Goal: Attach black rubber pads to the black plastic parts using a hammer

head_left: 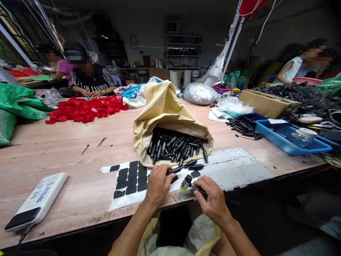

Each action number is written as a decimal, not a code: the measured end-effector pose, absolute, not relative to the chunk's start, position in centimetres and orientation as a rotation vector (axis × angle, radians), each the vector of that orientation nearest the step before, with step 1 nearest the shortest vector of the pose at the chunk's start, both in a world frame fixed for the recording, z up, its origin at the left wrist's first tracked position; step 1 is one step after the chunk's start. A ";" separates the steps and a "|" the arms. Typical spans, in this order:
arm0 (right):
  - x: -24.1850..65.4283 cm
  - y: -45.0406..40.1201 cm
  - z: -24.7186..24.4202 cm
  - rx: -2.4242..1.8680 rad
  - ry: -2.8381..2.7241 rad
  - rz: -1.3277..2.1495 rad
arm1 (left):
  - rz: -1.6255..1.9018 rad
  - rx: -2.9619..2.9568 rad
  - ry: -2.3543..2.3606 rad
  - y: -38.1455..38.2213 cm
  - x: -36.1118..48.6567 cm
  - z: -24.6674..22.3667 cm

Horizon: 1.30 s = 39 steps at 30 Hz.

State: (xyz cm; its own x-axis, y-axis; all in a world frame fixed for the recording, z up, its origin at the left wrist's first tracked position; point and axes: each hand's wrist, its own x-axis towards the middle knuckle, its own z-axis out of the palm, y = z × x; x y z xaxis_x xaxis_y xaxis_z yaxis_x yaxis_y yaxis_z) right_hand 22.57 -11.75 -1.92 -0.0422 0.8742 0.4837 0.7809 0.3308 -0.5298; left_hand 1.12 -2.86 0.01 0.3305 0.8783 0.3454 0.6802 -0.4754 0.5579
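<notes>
On the table (80, 177), yellow woven sack (165, 103) has plenty of black tubular parts (173, 145) remaining, done count unclear; black-pad sheet (122, 202) looks part-used; right hand (213, 197) curled round small mallet (185, 183), left hand (159, 181) pinching one tubular part (174, 170) just outside sack.

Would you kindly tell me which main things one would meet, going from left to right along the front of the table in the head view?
White device, left hand, hammer head, right hand, blue tray.
</notes>
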 end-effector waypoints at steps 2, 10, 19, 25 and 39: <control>22.8 -11.8 -2.0 -1.449 -1.750 0.209 | 0.876 2.229 1.348 -3.4 1.2 -0.6; 22.5 -12.0 -1.3 -1.563 -1.526 0.247 | 0.810 2.078 1.355 -3.3 0.8 -0.6; 19.1 -11.5 0.0 -1.602 -1.802 -0.024 | 0.817 1.988 1.375 -3.4 0.9 -0.8; 17.4 -11.3 -1.0 -1.618 -1.884 -0.205 | 0.845 2.000 1.390 -3.4 1.0 -0.9; 18.7 -11.1 -1.0 -1.650 -1.812 -0.144 | 0.851 2.026 1.379 -3.4 1.0 -0.8</control>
